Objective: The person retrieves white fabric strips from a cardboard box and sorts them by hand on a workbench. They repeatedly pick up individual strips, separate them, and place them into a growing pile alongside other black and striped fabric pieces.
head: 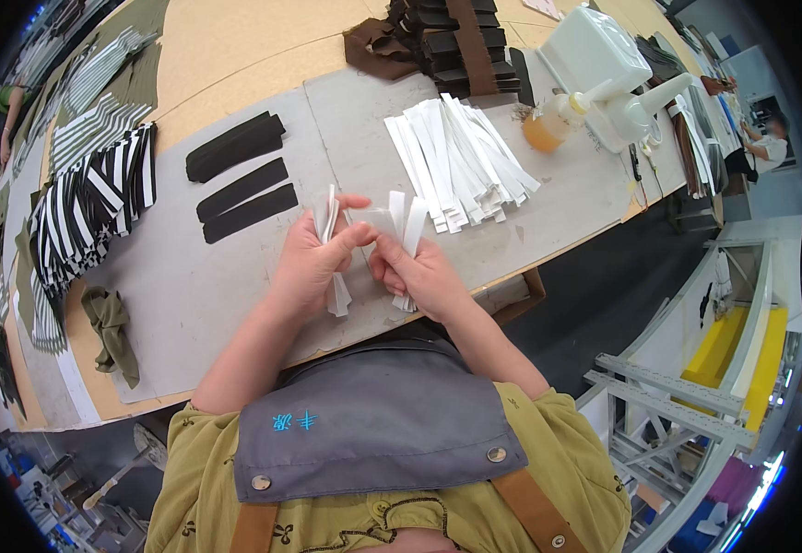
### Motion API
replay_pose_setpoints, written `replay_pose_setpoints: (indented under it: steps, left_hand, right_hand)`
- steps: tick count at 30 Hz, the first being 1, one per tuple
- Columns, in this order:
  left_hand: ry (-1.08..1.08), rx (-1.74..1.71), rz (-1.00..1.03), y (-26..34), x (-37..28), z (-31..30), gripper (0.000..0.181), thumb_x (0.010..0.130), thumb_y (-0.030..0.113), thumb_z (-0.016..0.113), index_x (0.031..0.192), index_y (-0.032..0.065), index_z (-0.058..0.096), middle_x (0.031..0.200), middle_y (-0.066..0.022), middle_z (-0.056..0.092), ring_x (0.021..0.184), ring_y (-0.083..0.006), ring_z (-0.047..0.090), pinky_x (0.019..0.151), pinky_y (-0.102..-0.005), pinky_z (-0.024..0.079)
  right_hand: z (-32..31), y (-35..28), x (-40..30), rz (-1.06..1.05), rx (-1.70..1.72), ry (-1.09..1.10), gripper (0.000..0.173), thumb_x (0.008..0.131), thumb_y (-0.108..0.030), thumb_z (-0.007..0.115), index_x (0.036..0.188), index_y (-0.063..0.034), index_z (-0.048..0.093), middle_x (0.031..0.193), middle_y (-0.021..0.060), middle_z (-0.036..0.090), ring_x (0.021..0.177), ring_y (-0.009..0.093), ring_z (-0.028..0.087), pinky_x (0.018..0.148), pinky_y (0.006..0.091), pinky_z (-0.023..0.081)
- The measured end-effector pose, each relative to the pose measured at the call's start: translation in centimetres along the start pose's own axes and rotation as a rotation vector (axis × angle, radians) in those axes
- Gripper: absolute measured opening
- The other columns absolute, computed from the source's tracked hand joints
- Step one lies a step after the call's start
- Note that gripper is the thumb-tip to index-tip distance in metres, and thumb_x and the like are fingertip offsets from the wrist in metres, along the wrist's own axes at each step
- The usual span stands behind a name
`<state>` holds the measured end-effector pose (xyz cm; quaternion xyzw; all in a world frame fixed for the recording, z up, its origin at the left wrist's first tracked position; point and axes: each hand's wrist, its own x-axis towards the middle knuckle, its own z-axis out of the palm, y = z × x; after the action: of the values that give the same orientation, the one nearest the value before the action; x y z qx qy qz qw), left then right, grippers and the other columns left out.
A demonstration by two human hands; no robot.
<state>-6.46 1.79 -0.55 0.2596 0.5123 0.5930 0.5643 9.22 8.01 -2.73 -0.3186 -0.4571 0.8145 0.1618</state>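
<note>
My left hand (314, 256) grips a few narrow white strips (337, 294) that stick out above and below the fingers. Close beside it, my right hand (415, 269) is closed on another small bunch of white strips (415, 225), fanned at the top. The thumbs nearly meet between the bunches, by a pale translucent piece (375, 220); which hand holds it I cannot tell. A loose pile of white strips (463, 166) lies on the grey table covering beyond my right hand. To the left rest black fabric pieces (249, 211) and a thicker black stack (235, 146).
Striped fabric pieces (97, 207) and a crumpled olive cloth (110, 332) lie at the left. Dark pieces bound with a brown band (473, 48), a bottle of orange liquid (553, 124) and a white container (598, 48) stand beyond. People work at far left and right (767, 148).
</note>
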Motion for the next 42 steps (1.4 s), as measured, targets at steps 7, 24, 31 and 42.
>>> replay_pose_setpoints:
  steps: [7, 24, 31, 42]
  left_hand:
    - [0.028, 0.107, 0.025, -0.7, -0.1, 0.1, 0.019, 0.086, 0.015, 0.064, 0.101, 0.0046, 0.060, 0.070, 0.0033, 0.055, 0.063, -0.0021, 0.043, 0.059, -0.0203, 0.035]
    - [0.032, -0.476, 0.019, -0.7, 0.8, -0.9, 0.015, 0.098, 0.026, 0.044, 0.107, 0.0141, 0.045, 0.081, 0.0014, 0.049, 0.086, -0.0114, 0.051, 0.082, -0.0318, 0.044]
    - [0.002, -0.450, -0.182, -0.3, 0.8, -1.5, 0.015, 0.097, 0.027, 0.046, 0.103, 0.0136, 0.044, 0.072, 0.0025, 0.042, 0.055, -0.0057, 0.040, 0.050, -0.0200, 0.038]
    - [-0.018, -0.250, -0.183, -0.7, 0.2, 0.2, 0.024, 0.092, 0.031, 0.056, 0.103, 0.0114, 0.046, 0.065, 0.0060, 0.035, 0.050, -0.0010, 0.028, 0.042, -0.0151, 0.023]
  right_hand:
    - [-0.3, 0.2, 0.1, 0.003, -0.024, -0.039, 0.030, 0.096, -0.032, 0.048, 0.094, -0.0035, 0.056, 0.073, -0.0012, 0.051, 0.055, 0.004, 0.040, 0.049, 0.0207, 0.034]
    - [-0.3, -0.2, 0.0, -0.053, 0.070, -0.066, 0.022, 0.097, -0.021, 0.046, 0.106, -0.0014, 0.053, 0.076, -0.0003, 0.052, 0.059, 0.004, 0.045, 0.055, 0.0204, 0.041]
    - [-0.1, -0.4, -0.1, -0.084, 0.143, -0.129, 0.029, 0.098, -0.027, 0.043, 0.110, -0.0022, 0.052, 0.074, -0.0020, 0.047, 0.057, 0.003, 0.040, 0.053, 0.0187, 0.038]
    - [-0.5, -0.5, -1.0, -0.041, 0.282, 0.053, 0.029, 0.098, -0.031, 0.040, 0.101, -0.0045, 0.051, 0.076, -0.0032, 0.042, 0.058, 0.003, 0.033, 0.050, 0.0169, 0.029]
